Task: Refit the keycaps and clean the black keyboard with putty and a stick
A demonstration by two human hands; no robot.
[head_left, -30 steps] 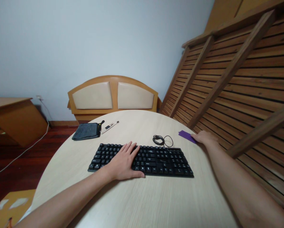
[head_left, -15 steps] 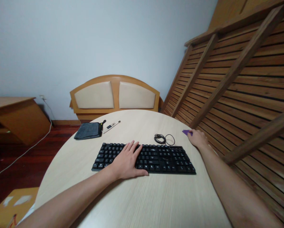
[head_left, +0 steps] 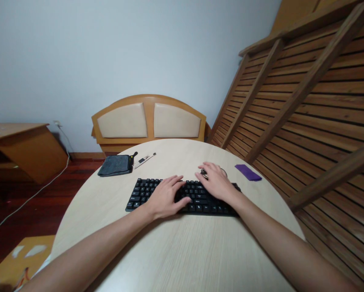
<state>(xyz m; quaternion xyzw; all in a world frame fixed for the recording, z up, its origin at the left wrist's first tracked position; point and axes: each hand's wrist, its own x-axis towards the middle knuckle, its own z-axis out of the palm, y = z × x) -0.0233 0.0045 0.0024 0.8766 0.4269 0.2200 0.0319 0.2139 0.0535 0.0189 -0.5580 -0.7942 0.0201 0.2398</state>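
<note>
A black keyboard [head_left: 142, 194] lies across the middle of the round table. My left hand [head_left: 165, 198] rests over its left-centre keys, with fingers stretched forward and thumb apart. Above the keyboard's right part and back edge is my right hand [head_left: 215, 180], fingers extended and thumb apart. Beneath its fingertips the coiled black cable [head_left: 204, 173] is mostly hidden; whether they touch it I cannot tell. To the right of that hand, a folded purple cloth [head_left: 248, 172] lies flat, with nothing touching it.
A dark grey cloth pouch [head_left: 115, 165] lies at the table's left back, beside small brushes [head_left: 145, 160]. The pale round table [head_left: 182, 251] stands before a padded headboard [head_left: 121, 121]. A slatted wooden frame [head_left: 315, 105] leans along the right side.
My right hand has left the purple cloth and moved left over the cable and keyboard. The keyboard sits slightly farther from me, and my left hand stays on it.
</note>
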